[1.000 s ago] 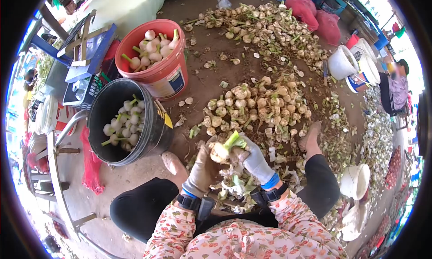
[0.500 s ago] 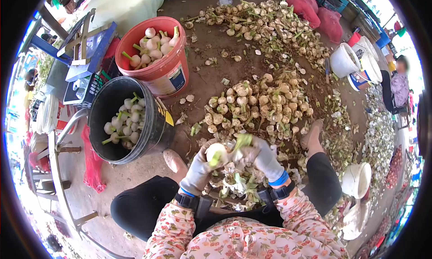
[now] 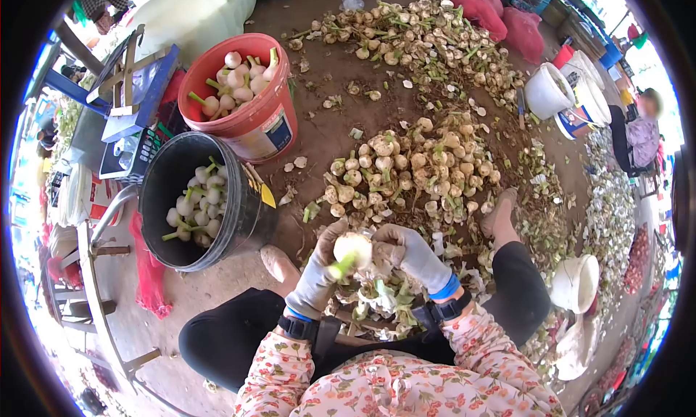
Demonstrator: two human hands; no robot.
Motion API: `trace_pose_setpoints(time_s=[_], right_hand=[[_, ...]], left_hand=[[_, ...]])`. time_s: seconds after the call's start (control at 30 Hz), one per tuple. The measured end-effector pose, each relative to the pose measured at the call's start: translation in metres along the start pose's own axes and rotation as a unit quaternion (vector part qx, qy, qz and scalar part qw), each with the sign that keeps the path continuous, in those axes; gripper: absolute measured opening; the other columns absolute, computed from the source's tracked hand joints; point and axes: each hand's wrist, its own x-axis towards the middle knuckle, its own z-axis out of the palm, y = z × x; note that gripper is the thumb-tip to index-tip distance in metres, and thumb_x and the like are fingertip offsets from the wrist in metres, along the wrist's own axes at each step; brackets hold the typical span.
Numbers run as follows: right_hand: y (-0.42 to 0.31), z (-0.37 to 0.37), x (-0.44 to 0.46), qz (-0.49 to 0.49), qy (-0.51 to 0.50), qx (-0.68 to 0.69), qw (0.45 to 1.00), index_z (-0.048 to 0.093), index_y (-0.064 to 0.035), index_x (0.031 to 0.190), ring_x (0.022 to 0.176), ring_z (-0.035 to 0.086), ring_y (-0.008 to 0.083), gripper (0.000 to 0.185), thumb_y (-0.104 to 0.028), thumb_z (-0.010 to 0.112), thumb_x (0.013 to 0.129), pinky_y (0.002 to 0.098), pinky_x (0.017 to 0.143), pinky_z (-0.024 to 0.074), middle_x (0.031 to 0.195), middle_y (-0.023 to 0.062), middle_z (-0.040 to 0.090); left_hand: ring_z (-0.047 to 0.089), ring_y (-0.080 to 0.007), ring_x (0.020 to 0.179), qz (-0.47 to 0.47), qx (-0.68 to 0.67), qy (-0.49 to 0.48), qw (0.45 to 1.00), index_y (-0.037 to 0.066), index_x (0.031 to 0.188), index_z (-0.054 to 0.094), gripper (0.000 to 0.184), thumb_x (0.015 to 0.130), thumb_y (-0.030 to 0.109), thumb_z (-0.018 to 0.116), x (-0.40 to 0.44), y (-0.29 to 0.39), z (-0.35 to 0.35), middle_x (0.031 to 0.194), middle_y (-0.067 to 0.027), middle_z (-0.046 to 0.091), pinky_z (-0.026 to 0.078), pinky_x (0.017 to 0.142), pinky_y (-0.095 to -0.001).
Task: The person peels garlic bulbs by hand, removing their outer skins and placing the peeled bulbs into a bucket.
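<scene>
A peeled white garlic bulb (image 3: 354,247) with a short green stem sits in my left hand (image 3: 317,272), gloved in grey, its fingers closed around the bulb's left side. Close by on the right, my gloved right hand (image 3: 417,256) has its fingers curled in a pinch beside the bulb; what they grip, if anything, is hard to make out. Below both hands lies a heap of loose garlic skins and leaves (image 3: 384,295). Ahead of them is a pile of unpeeled garlic bulbs (image 3: 428,159) with roots and stems.
A black bucket (image 3: 250,225) and a red bucket (image 3: 272,130) at left hold peeled bulbs. A larger garlic heap (image 3: 428,36) lies farther back. White buckets (image 3: 549,92) and a knife (image 3: 520,109) are at right. A person (image 3: 641,134) sits far right.
The green strip that was in my right hand is gone from view. My right hand has come closer to the bulb, whose stem now points down and left.
</scene>
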Motion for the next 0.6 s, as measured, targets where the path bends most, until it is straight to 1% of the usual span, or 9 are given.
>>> trace_pose_setpoints(time_s=[0.07, 0.13, 0.2, 0.23, 0.3, 0.37, 0.4, 0.47, 0.6], right_hand=[[0.005, 0.011, -0.004, -0.101, 0.021, -0.046, 0.994, 0.057, -0.0003, 0.087, 0.064, 0.047, 0.0055, 0.011, -0.011, 0.060, 0.089, 0.0217, 0.057, 0.0422, 0.077, -0.0009, 0.055], [0.005, 0.012, -0.001, -0.116, 0.069, -0.047, 0.990, 0.057, -0.0023, 0.087, 0.059, 0.046, 0.0046, 0.004, -0.005, 0.057, 0.089, 0.0198, 0.050, 0.0404, 0.077, -0.0011, 0.055], [0.001, 0.004, 0.003, -0.034, 0.131, 0.112, 0.984, 0.058, -0.0040, 0.090, 0.060, 0.049, 0.0051, 0.003, -0.002, 0.058, 0.088, 0.0194, 0.049, 0.0409, 0.079, -0.0004, 0.056], [-0.012, 0.000, 0.001, 0.058, 0.179, 0.117, 0.975, 0.060, -0.0062, 0.096, 0.066, 0.054, 0.0073, 0.011, -0.001, 0.059, 0.086, 0.0188, 0.050, 0.0436, 0.080, 0.0010, 0.058], [-0.007, 0.000, 0.003, -0.083, 0.143, -0.035, 0.986, 0.060, -0.0064, 0.100, 0.071, 0.057, 0.0099, 0.015, -0.003, 0.060, 0.085, 0.0205, 0.054, 0.0463, 0.081, 0.0022, 0.060], [-0.003, 0.003, 0.002, -0.226, 0.106, -0.165, 0.954, 0.060, -0.0053, 0.103, 0.074, 0.062, 0.0187, 0.023, -0.008, 0.066, 0.080, 0.0282, 0.062, 0.0499, 0.082, 0.0067, 0.063], [-0.007, 0.004, 0.002, -0.233, 0.118, -0.267, 0.928, 0.062, -0.0040, 0.098, 0.073, 0.062, 0.0264, 0.025, -0.013, 0.070, 0.076, 0.0345, 0.065, 0.0491, 0.082, 0.0118, 0.064], [-0.016, 0.014, 0.000, -0.159, 0.125, -0.290, 0.936, 0.063, -0.0040, 0.085, 0.068, 0.061, 0.0307, 0.013, -0.012, 0.067, 0.076, 0.0374, 0.063, 0.0471, 0.075, 0.0139, 0.062], [-0.015, 0.019, 0.004, -0.148, 0.131, -0.385, 0.901, 0.061, -0.0029, 0.082, 0.066, 0.059, 0.0317, 0.009, -0.007, 0.065, 0.075, 0.0378, 0.059, 0.0456, 0.072, 0.0132, 0.060]], left_hand=[[0.056, -0.0186, 0.105, 0.011, -0.058, 0.003, 0.998, 0.010, 0.131, 0.038, 0.074, 0.068, 0.008, 0.076, 0.000, -0.001, 0.000, 0.116, -0.0065, 0.055, 0.048, 0.086, -0.0300], [0.056, -0.0196, 0.105, 0.003, -0.084, 0.024, 0.996, 0.010, 0.129, 0.039, 0.071, 0.068, 0.007, 0.074, 0.002, -0.007, -0.007, 0.114, -0.0065, 0.056, 0.048, 0.086, -0.0313], [0.056, -0.0195, 0.102, -0.003, -0.095, 0.023, 0.995, 0.009, 0.126, 0.041, 0.068, 0.067, 0.004, 0.074, -0.002, -0.003, -0.003, 0.112, -0.0062, 0.056, 0.048, 0.086, -0.0315], [0.056, -0.0195, 0.101, -0.006, -0.101, 0.022, 0.995, 0.009, 0.124, 0.042, 0.066, 0.066, 0.002, 0.073, -0.004, 0.003, 0.003, 0.111, -0.0060, 0.056, 0.048, 0.085, -0.0316], [0.056, -0.0189, 0.100, -0.009, -0.091, 0.034, 0.995, 0.008, 0.122, 0.043, 0.065, 0.065, 0.001, 0.074, -0.004, 0.006, 0.005, 0.109, -0.0057, 0.056, 0.048, 0.085, -0.0310], [0.056, -0.0177, 0.099, -0.015, -0.060, 0.059, 0.996, 0.007, 0.120, 0.044, 0.065, 0.064, 0.001, 0.075, 0.000, 0.002, 0.001, 0.109, -0.0056, 0.056, 0.048, 0.085, -0.0297], [0.056, -0.0170, 0.099, 0.018, -0.019, 0.066, 0.997, 0.006, 0.120, 0.044, 0.065, 0.063, 0.001, 0.076, 0.002, -0.002, 0.002, 0.108, -0.0054, 0.056, 0.048, 0.085, -0.0291], [0.056, -0.0156, 0.097, 0.082, 0.063, 0.081, 0.991, 0.005, 0.118, 0.045, 0.064, 0.062, 0.000, 0.077, 0.006, -0.013, 0.005, 0.107, -0.0050, 0.056, 0.048, 0.084, -0.0280], [0.057, -0.0150, 0.096, 0.086, 0.098, 0.120, 0.984, 0.005, 0.116, 0.047, 0.062, 0.063, 0.002, 0.079, 0.005, -0.019, 0.006, 0.107, -0.0052, 0.057, 0.048, 0.084, -0.0281]])
